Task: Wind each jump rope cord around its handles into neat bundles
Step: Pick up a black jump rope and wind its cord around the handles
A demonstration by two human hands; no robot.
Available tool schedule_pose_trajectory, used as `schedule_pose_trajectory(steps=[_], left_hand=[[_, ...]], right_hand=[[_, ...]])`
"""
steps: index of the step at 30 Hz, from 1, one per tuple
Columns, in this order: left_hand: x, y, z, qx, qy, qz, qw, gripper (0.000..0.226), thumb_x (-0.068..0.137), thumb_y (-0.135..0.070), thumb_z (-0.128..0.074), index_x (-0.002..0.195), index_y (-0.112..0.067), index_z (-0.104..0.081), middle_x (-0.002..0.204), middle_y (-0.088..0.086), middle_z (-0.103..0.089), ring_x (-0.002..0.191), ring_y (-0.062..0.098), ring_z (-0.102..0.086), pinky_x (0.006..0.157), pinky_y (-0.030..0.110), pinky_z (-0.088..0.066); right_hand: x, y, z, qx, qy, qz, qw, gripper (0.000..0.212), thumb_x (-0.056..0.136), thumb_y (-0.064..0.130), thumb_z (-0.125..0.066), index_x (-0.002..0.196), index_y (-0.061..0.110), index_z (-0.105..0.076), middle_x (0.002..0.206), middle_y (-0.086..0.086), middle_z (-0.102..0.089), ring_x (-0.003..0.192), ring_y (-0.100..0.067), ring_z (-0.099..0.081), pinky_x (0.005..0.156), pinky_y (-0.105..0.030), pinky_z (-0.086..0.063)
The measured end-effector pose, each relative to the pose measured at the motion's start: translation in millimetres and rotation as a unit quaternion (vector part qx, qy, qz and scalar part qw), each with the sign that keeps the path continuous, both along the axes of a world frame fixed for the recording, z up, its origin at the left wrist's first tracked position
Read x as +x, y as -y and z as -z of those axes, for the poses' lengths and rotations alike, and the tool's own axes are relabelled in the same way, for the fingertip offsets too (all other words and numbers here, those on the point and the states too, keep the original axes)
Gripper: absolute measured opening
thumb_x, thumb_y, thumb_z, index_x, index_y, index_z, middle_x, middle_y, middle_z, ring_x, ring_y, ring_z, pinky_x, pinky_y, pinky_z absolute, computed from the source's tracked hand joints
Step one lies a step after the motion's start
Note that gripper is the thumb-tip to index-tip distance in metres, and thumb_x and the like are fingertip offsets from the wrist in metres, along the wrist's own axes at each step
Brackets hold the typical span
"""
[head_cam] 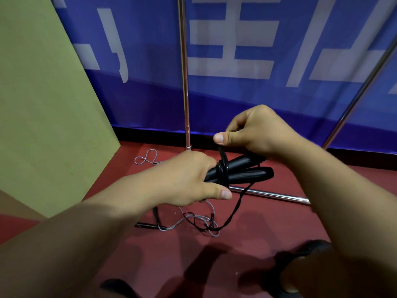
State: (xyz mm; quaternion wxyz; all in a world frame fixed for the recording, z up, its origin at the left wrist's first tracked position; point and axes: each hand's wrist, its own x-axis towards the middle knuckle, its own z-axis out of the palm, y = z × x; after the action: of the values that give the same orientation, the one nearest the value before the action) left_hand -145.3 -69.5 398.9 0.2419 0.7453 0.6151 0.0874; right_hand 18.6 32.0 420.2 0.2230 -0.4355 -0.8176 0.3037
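My left hand [187,179] grips two black jump rope handles [247,171] held side by side above the floor. A few turns of black cord [223,171] circle the handles just beyond my left fingers. My right hand [251,130] pinches that cord above the handles. The loose rest of the black cord [236,207] hangs down to the red floor and ends in a tangle. A second rope with a grey cord [193,218] and thin black handles [150,225] lies on the floor below my left hand.
A metal stand has an upright pole [184,82], a slanted pole [361,93] and a floor bar [275,193]. A blue banner [257,61] hangs behind it. A green board [47,104] leans at the left. My dark shoes [300,261] show at the bottom.
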Motion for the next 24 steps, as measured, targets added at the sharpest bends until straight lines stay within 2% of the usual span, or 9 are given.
schedule_pose_trajectory(steps=[4,6,9,11,13,15,18,22,24], left_hand=[[-6,2,-5,-0.003,0.057,0.01,0.998,0.043,0.076,-0.05,-0.079,0.08,-0.011,-0.061,0.062,-0.002,-0.051,0.055,0.01,-0.045,0.053,0.028,-0.036],[-4,5,-9,-0.031,0.146,0.018,0.989,0.032,0.079,-0.038,-0.081,0.078,-0.013,-0.061,0.061,0.003,-0.055,0.054,0.01,-0.048,0.053,0.026,-0.039],[2,5,-11,-0.042,0.317,0.011,0.947,0.019,0.084,-0.025,-0.077,0.081,-0.017,-0.06,0.065,0.007,-0.062,0.056,0.015,-0.059,0.055,0.028,-0.049],[3,2,-12,0.003,0.367,-0.033,0.93,0.019,0.083,-0.029,-0.073,0.084,-0.016,-0.059,0.064,0.004,-0.063,0.054,0.016,-0.06,0.054,0.026,-0.051],[2,-1,-11,0.039,0.389,-0.088,0.916,0.023,0.081,-0.035,-0.068,0.083,-0.015,-0.059,0.061,0.002,-0.064,0.05,0.016,-0.06,0.053,0.025,-0.05],[-1,-4,-9,0.059,0.393,-0.131,0.908,0.027,0.082,-0.04,-0.065,0.084,-0.013,-0.061,0.06,0.001,-0.065,0.05,0.018,-0.06,0.059,0.032,-0.049],[-8,-7,-3,0.069,0.39,-0.18,0.901,0.034,0.082,-0.049,-0.063,0.084,-0.016,-0.064,0.062,0.001,-0.067,0.052,0.017,-0.061,0.062,0.039,-0.047],[-15,-9,2,0.072,0.388,-0.214,0.894,0.03,0.088,-0.046,-0.063,0.085,-0.016,-0.063,0.061,0.001,-0.067,0.051,0.015,-0.06,0.054,0.027,-0.047],[-17,-10,3,0.07,0.387,-0.222,0.892,0.028,0.089,-0.044,-0.063,0.084,-0.016,-0.064,0.06,0.001,-0.066,0.05,0.016,-0.06,0.05,0.023,-0.046]], right_hand=[[8,-5,-6,-0.132,-0.027,-0.05,0.99,0.033,0.068,0.04,-0.082,0.071,0.009,-0.069,0.051,0.01,-0.058,0.046,0.001,-0.05,0.046,-0.01,-0.04],[8,-6,-7,-0.194,-0.048,-0.084,0.976,0.031,0.07,0.036,-0.076,0.073,0.008,-0.065,0.051,0.009,-0.057,0.046,0.0,-0.049,0.047,-0.012,-0.041],[3,-6,-1,-0.256,-0.109,-0.101,0.955,0.036,0.076,0.045,-0.071,0.074,0.01,-0.061,0.064,-0.006,-0.054,0.056,-0.016,-0.048,0.055,-0.025,-0.039],[-4,-2,5,-0.26,-0.137,-0.073,0.953,0.03,0.086,0.045,-0.069,0.073,0.019,-0.062,0.067,-0.008,-0.048,0.061,-0.022,-0.037,0.058,-0.037,-0.024],[-11,1,10,-0.255,-0.142,-0.035,0.956,0.025,0.095,0.024,-0.058,0.07,0.02,-0.061,0.056,0.0,-0.048,0.053,-0.017,-0.034,0.053,-0.033,-0.02],[-17,8,13,-0.292,-0.149,-0.026,0.944,0.023,0.098,0.013,-0.051,0.076,0.015,-0.058,0.057,0.002,-0.053,0.049,-0.012,-0.039,0.049,-0.028,-0.028],[-19,16,11,-0.38,-0.17,-0.051,0.908,0.018,0.101,0.011,-0.046,0.086,0.012,-0.057,0.068,-0.004,-0.055,0.052,-0.011,-0.045,0.05,-0.025,-0.036],[-18,24,14,-0.448,-0.192,-0.073,0.87,0.019,0.101,0.011,-0.049,0.089,0.015,-0.063,0.072,-0.003,-0.057,0.057,-0.012,-0.047,0.064,-0.033,-0.048],[-17,28,14,-0.449,-0.193,-0.089,0.868,0.015,0.099,0.012,-0.052,0.09,0.015,-0.064,0.071,0.0,-0.059,0.056,-0.011,-0.044,0.064,-0.031,-0.045]])
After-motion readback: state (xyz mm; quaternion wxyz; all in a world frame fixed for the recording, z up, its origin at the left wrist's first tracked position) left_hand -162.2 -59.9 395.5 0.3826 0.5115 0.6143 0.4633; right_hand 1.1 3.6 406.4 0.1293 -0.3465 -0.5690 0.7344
